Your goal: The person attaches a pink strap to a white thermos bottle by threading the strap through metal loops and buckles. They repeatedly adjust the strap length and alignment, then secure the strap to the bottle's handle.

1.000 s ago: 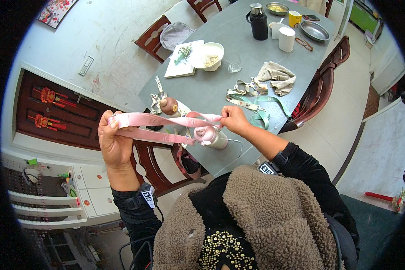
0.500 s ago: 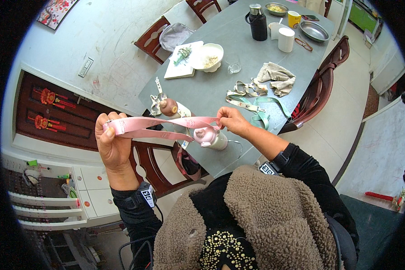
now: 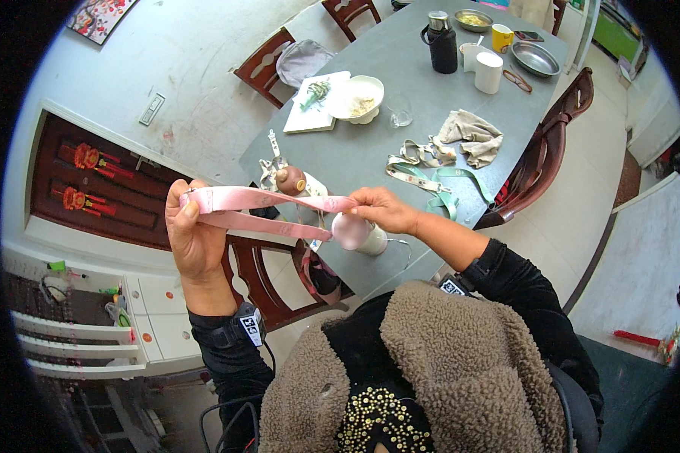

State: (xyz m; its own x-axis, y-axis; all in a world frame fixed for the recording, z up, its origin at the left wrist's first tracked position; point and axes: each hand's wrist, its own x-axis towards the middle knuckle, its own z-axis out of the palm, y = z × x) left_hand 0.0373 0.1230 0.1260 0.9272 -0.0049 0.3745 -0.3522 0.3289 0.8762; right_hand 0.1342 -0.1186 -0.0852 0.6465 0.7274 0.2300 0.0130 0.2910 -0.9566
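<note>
Raised at the left, my left hand grips one end of a pink strap. My right hand pinches the strap's other side, so it stretches as a long loop between the two hands. Just below my right hand stands a pink-topped bottle with a pale body on the table's near edge; the lower run of the strap reaches to its top. Behind the strap is a second bottle with a brown lid and a white body, a patterned strap lying beside it.
On the grey table lie a green strap and a beige cloth at the right. Farther back are a white bowl, a glass, a black flask and a white cup. Wooden chairs stand around it.
My right hand has shifted slightly left along the strap, and the strap loop sags a little more. The whole view has moved slightly, with the table lower and to the right.
</note>
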